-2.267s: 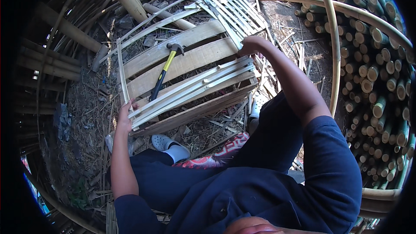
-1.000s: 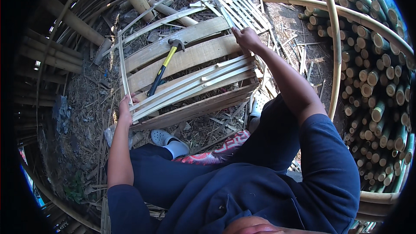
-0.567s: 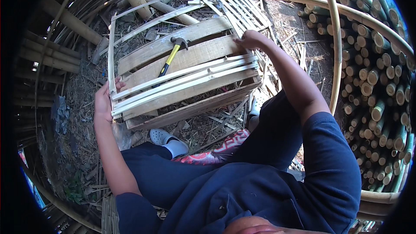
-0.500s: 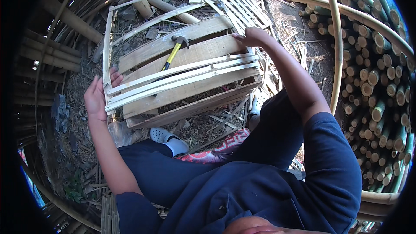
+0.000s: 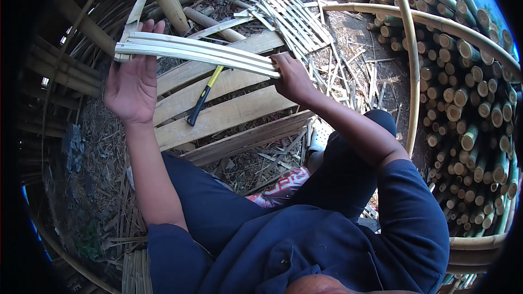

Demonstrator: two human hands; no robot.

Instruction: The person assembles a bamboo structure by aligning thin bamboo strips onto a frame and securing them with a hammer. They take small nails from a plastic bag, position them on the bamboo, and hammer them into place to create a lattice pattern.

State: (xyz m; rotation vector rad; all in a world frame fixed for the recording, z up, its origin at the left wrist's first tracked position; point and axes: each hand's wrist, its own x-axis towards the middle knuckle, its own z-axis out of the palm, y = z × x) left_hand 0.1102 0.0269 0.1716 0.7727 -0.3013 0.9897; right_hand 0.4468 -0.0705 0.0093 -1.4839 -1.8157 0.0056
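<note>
A light bamboo slat frame (image 5: 201, 51) is raised at a tilt above a low bench of wooden planks (image 5: 234, 110). Its near side is a row of narrow slats. My right hand (image 5: 294, 78) is closed around the right end of these slats. At their left end, my left hand (image 5: 133, 84) has its fingers stretched out, with the slats crossing in front of them and the fingertips showing above. On the planks under the frame lies a hammer (image 5: 206, 93) with a yellow and black handle; the slats hide its head.
A slatted bamboo panel (image 5: 299, 22) lies beyond the bench. Cut bamboo poles (image 5: 463, 103) are stacked at the right, behind a bent bamboo rail (image 5: 411, 76). Bamboo posts (image 5: 163, 0) stand at the far side. A red and white sack (image 5: 283, 188) lies between my legs; bamboo scraps litter the ground.
The frame has risen off the planks and tilted, its near slats shifting away from me. My right hand has come to grip their right end. My left hand has moved up with the left end.
</note>
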